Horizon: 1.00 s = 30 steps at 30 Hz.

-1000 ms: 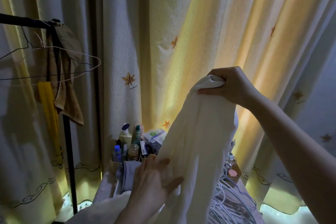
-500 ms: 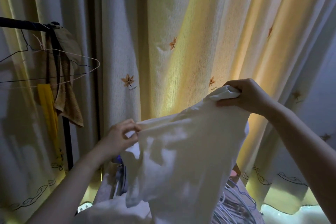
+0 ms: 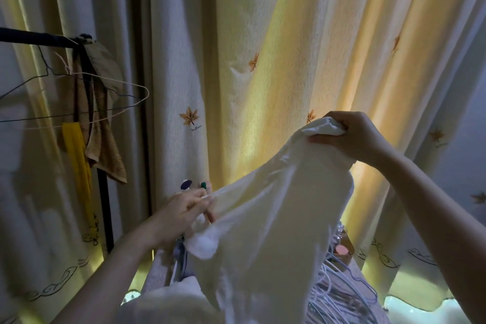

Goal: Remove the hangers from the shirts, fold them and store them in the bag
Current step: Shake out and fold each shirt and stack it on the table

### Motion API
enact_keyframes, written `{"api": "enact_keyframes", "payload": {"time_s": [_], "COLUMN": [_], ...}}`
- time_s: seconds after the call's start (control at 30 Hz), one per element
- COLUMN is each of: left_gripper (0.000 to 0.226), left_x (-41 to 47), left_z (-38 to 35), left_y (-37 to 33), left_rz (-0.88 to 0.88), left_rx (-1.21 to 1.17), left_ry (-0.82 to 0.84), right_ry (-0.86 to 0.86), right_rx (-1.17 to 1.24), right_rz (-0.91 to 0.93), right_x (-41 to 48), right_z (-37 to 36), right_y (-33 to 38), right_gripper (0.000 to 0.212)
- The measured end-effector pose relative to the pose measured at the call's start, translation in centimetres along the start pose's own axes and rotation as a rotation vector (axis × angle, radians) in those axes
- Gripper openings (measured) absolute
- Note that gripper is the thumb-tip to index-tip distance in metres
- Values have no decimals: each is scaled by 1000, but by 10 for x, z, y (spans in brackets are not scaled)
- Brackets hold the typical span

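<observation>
A cream-white shirt (image 3: pixel 276 218) hangs in the air in front of me, stretched between both hands. My right hand (image 3: pixel 352 137) grips a bunched corner of it at the upper right. My left hand (image 3: pixel 184 210) pinches the shirt's left edge lower down, with a small fold of cloth drooping below the fingers. No hanger is in the shirt. The shirt's lower part falls onto pale cloth (image 3: pixel 171 302) at the bottom of the view. No bag is in view.
A black clothes rail (image 3: pixel 34 38) at the left carries empty wire hangers (image 3: pixel 105 97), a brown towel (image 3: pixel 105 150) and a yellow cloth (image 3: pixel 76 155). Loose white hangers (image 3: pixel 342 297) lie heaped at the lower right. Bottle tops (image 3: pixel 193 184) show behind my left hand. Curtains (image 3: pixel 263 34) close the background.
My left hand left the shirt's front, caught its left edge and pulled it outward, spreading the shirt. My right hand drifted right and down with its corner; since half a second ago little changed.
</observation>
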<state>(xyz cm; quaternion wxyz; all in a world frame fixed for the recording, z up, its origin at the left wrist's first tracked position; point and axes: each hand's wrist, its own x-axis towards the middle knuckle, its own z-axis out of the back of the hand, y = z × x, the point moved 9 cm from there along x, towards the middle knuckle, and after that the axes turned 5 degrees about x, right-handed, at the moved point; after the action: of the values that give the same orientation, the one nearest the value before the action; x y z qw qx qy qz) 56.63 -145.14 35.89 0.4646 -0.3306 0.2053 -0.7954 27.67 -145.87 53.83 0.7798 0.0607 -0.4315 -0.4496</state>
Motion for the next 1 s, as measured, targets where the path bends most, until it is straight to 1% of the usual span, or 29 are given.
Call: {"api": "enact_keyframes", "payload": {"time_s": [0.07, 0.13, 0.17, 0.2, 0.3, 0.37, 0.4, 0.43, 0.5, 0.57, 0.6, 0.67, 0.73, 0.77, 0.83, 0.9, 0.93, 1.0], "left_gripper": [50, 35, 33, 37, 53, 63, 64, 62, 50, 41, 40, 39, 35, 32, 19, 9, 10, 11], "left_x": [-3, -4, -3, -3, -6, -14, -19, -24, -36, -44, -45, -41, -34, -32, -29, -26, -24, -18], "left_z": [-14, -34, -47, -59, -88, -102, -109, -116, -120, -122, -123, -130, -133, -129, -106, -72, -53, -16], "left_y": [-3, -5, -8, -11, -22, -27, -31, -34, -42, -43, -38, -28, -24, -22, -10, 8, 12, 5], "left_rz": [13, 87, 122, 132, 159, 190, 202, 210, 188, 191, 225, 278, 237, 203, 162, 179, 184, 102], "left_rx": [61, 222, 276, 301, 358, 362, 345, 323, 308, 340, 343, 352, 348, 310, 155, 16, -25, -19], "left_ry": [-55, -87, -90, -100, -164, -218, -243, -273, -393, -467, -463, -380, -298, -275, -262, -198, -154, -115], "right_ry": [0, 8, 18, 31, 47, 43, 41, 40, 38, 45, 49, 53, 60, 64, 55, 47, 53, 82], "right_rx": [24, 26, 36, 44, 44, 38, 29, 20, 12, 12, 11, 3, 0, 1, -19, -39, -44, -67], "right_rz": [20, 41, 47, 48, 60, 59, 53, 46, 39, 33, 28, 27, 28, 23, 3, -32, -44, -57], "right_x": [0, 2, 2, 2, 3, 4, 4, 4, 3, 1, 1, 1, 1, 0, -1, -4, -6, -9], "right_z": [-3, -8, -11, -15, -20, -21, -22, -22, -23, -26, -27, -30, -30, -28, -19, -7, -3, -1], "right_y": [4, 10, 12, 14, 19, 17, 17, 16, 16, 17, 16, 15, 13, 10, 0, -14, -20, -28], "right_gripper": [25, 23, 20, 19, 27, 25, 26, 31, 39, 40, 38, 35, 34, 34, 32, 28, 25, 23]}}
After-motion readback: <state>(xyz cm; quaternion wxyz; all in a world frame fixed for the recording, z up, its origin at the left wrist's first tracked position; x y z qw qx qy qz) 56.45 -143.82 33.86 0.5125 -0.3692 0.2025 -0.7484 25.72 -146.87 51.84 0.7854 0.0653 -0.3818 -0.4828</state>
